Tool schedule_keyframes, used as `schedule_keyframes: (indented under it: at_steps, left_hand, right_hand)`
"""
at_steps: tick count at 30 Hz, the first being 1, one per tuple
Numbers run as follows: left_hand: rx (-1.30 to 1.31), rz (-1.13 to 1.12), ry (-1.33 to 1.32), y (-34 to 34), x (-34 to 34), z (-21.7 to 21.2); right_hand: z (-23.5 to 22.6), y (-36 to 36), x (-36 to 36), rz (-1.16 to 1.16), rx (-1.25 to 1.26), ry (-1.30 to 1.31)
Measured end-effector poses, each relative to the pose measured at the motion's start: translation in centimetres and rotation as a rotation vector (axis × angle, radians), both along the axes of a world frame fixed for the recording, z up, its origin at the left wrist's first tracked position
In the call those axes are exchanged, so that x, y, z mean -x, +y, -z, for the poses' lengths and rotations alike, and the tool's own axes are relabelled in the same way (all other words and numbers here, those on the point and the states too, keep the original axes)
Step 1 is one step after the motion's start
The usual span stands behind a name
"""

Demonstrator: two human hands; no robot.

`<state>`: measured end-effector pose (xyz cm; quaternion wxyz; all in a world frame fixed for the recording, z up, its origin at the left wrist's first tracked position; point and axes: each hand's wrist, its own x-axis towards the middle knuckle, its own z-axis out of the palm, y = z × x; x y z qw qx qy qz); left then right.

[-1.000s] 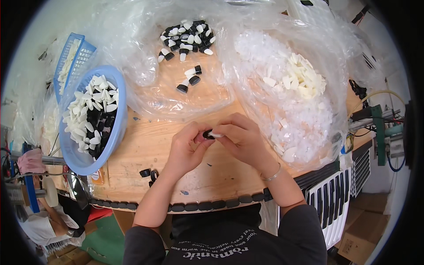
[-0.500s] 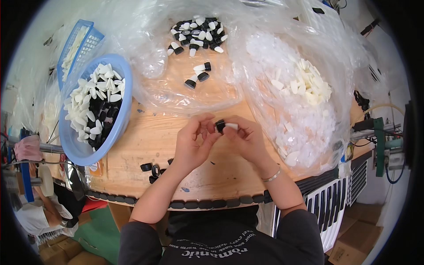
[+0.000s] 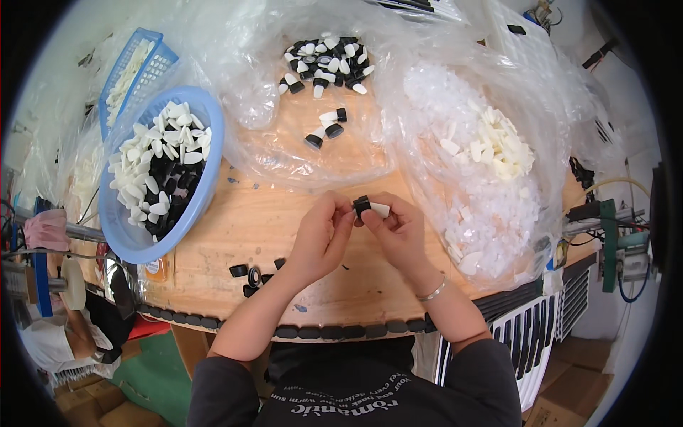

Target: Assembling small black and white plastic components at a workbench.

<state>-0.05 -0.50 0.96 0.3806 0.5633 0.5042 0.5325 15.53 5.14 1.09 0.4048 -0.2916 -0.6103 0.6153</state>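
Between my two hands, over the middle of the wooden table, is a short black cap (image 3: 361,204) with a white rounded tab (image 3: 380,210) pointing right. My right hand (image 3: 402,231) is closed around it, its thumb across the cap and the tab between the fingers. My left hand (image 3: 321,231) pinches at the cap's left edge with thumb and forefinger; the exact contact is partly hidden. Loose black caps and rings (image 3: 254,276) lie beside my left forearm. Farther off, several black caps with white tabs (image 3: 329,65) form a pile on clear plastic, and a few (image 3: 331,132) lie nearer.
A blue oval basin (image 3: 215,117) at the left holds white tabs and black caps. Behind it stands a blue basket (image 3: 162,57) of white pieces. To the right, a clear plastic bag (image 3: 409,153) holds translucent and cream pieces. Black padding (image 3: 353,331) lines the table's near edge.
My left hand has come closer to my right, its fingers now together at the cap. My right thumb has shifted onto the black cap. The whole view has shifted slightly.
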Motion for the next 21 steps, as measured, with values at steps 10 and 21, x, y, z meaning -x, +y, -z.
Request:
schedule_keyframes:
  at_steps: [10,21]
  left_hand:
    - [-0.017,-0.065,-0.147,0.4,-0.9,-0.1]
    - [-0.08,-0.037,-0.248,0.1,-1.1,-0.2]
  right_hand:
    - [-0.8,-0.1,0.9,0.077,0.005,0.177]
    - [0.1,-0.7,1.0,0.082,0.18,0.383]
